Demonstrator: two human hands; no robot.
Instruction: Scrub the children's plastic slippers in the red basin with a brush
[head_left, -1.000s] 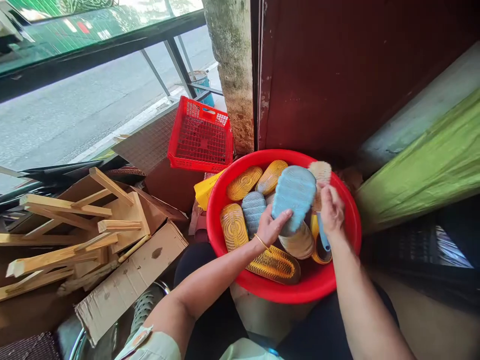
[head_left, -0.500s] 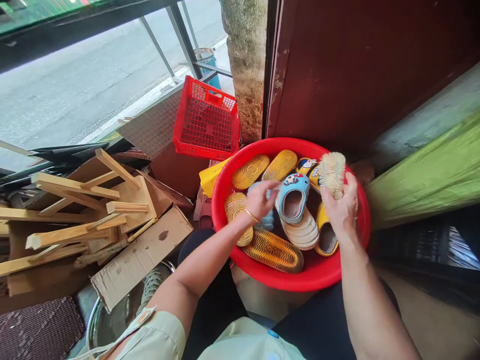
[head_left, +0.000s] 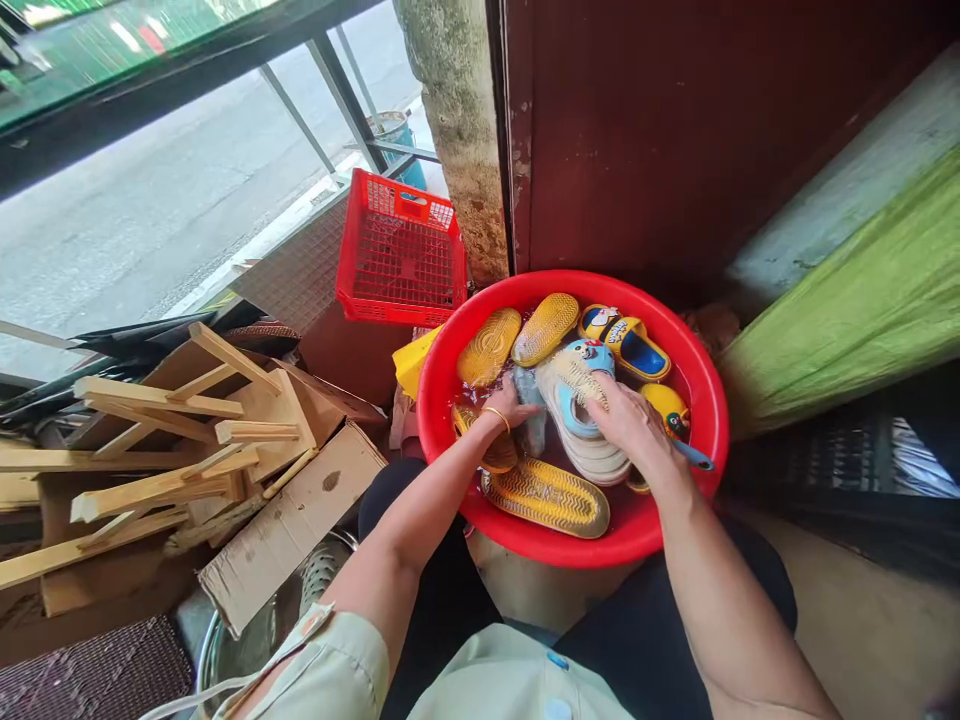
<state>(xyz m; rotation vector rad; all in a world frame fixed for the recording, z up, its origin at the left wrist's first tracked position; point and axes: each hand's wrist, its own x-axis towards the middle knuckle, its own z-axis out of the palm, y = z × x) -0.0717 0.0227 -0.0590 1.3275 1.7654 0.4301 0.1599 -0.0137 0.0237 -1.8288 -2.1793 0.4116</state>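
Observation:
A red plastic basin (head_left: 697, 370) holds water and several children's shoes on my lap. My right hand (head_left: 630, 425) grips a bristle brush (head_left: 576, 382) with a blue handle, pressing its pale bristles onto a blue-and-white cartoon clog (head_left: 583, 375). My left hand (head_left: 510, 405), with a gold bangle on the wrist, holds a pale blue slipper (head_left: 532, 420) in the water. Yellow-soled slippers (head_left: 489, 347) lie near the far rim, and another (head_left: 546, 497) lies near the front. A blue-and-yellow sandal (head_left: 624, 342) rests at the back right.
A red plastic crate (head_left: 401, 250) stands behind the basin beside a mossy pillar (head_left: 457, 130) and a dark red door (head_left: 637, 130). Wooden slats and cardboard (head_left: 289, 500) are piled at left. Green cloth (head_left: 847, 290) hangs at right.
My right hand has turned the brush bristles-down and lowered it onto the blue clog. My left hand has moved down into the water onto the pale blue slipper. The view has shifted slightly.

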